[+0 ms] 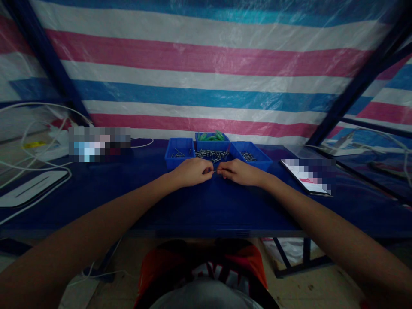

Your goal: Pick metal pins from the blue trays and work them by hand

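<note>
My left hand point(193, 171) and my right hand point(240, 172) meet close together over the blue table, just in front of the bins. Both are closed in a fingertip pinch. A thin metal piece point(215, 171), like a screw, shows in the narrow gap between them; its ends are hidden by the fingers. Behind the hands, a blue bin point(168, 159) at left has a few long screws in it. A heap of screws point(212, 153) fills the middle bin. Smaller metal parts point(248, 156) are in the right bin, and green plastic wall plugs point(212, 136) in the back one.
A lit phone or tablet point(305, 177) lies on the right of the table point(212, 210). At left are white cables point(64, 165), a white flat device point(30, 187) and a blurred-out patch. Striped sheeting point(206, 64) hangs behind, between blue metal posts point(350, 81).
</note>
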A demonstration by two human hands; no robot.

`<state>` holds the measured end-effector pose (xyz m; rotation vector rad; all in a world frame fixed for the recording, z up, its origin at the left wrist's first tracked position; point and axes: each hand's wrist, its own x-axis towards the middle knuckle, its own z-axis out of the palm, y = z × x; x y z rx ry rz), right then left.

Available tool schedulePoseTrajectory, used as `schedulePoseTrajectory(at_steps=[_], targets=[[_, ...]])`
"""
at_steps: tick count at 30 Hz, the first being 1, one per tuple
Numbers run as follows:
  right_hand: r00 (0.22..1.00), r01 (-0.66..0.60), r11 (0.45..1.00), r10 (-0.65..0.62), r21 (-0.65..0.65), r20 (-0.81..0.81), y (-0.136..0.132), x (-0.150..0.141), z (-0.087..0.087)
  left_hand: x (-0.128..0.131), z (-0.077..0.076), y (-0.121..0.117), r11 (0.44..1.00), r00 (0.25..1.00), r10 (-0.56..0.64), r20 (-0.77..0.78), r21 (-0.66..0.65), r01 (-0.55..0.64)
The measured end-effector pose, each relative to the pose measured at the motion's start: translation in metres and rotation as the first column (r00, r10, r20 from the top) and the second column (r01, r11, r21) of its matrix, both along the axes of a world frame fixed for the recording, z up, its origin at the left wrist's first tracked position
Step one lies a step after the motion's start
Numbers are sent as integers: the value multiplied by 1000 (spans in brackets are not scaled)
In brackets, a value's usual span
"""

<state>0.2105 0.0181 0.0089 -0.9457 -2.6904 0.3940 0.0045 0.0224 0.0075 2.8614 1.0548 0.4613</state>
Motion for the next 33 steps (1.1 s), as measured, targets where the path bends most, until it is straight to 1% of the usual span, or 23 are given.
schedulePoseTrajectory(at_steps=[6,11,16,22,33], targets=[[1000,0,1000,-1,25,29,-1,0,1,-1,1,0,1000,1000,4,-2,-29,-4],[999,-23,999,20,46,46,2,1,0,0,1,0,999,1000,9,9,-33,-9],[998,-29,998,26,49,55,3,4,-1,-1,1,0,999,1000,8,-1,-33,-8],[998,-15,998,11,59,65,2,5,-1,-3,0,2,999,999,-27,-43,-43,25],[996,-15,998,10,53,85,3,5,0,-2,0,2,999,999,-9,-48,-48,6]])
